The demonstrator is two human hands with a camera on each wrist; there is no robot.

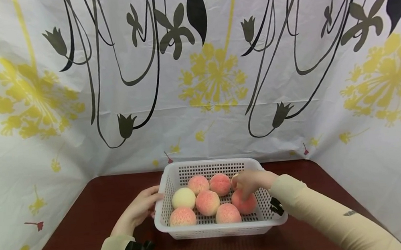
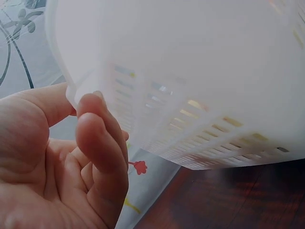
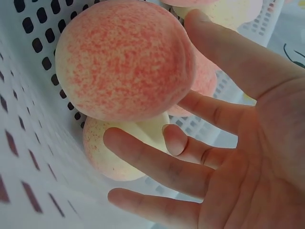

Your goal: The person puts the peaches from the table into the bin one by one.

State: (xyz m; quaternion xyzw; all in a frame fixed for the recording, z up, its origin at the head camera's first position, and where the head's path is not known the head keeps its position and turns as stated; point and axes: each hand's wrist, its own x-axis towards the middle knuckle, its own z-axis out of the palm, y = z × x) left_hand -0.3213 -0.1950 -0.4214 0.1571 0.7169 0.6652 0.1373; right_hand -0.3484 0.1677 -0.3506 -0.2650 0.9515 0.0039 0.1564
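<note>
A white slotted plastic basket (image 1: pixel 221 231) holds several peaches, some pink such as the middle one (image 1: pixel 208 203) and one pale yellow (image 1: pixel 184 198). My left hand (image 1: pixel 144 205) grips the basket's left rim, thumb and fingers at its edge in the left wrist view. Inside the basket's right side, my right hand (image 1: pixel 251 180) reaches over a pink peach (image 1: pixel 246 207). Up close in the right wrist view, its fingers are spread and fairly straight, with thumb and forefinger beside a large pink peach (image 3: pixel 124 62). A pale, speckled peach (image 3: pixel 102 155) lies beneath, partly hidden by the fingers.
The basket stands on a dark red-brown table (image 1: pixel 119 189) near its back edge. A white cloth with flower prints (image 1: pixel 201 133) hangs behind and along both sides. Black wrist straps (image 1: pixel 140 248) are worn over the beige sleeves.
</note>
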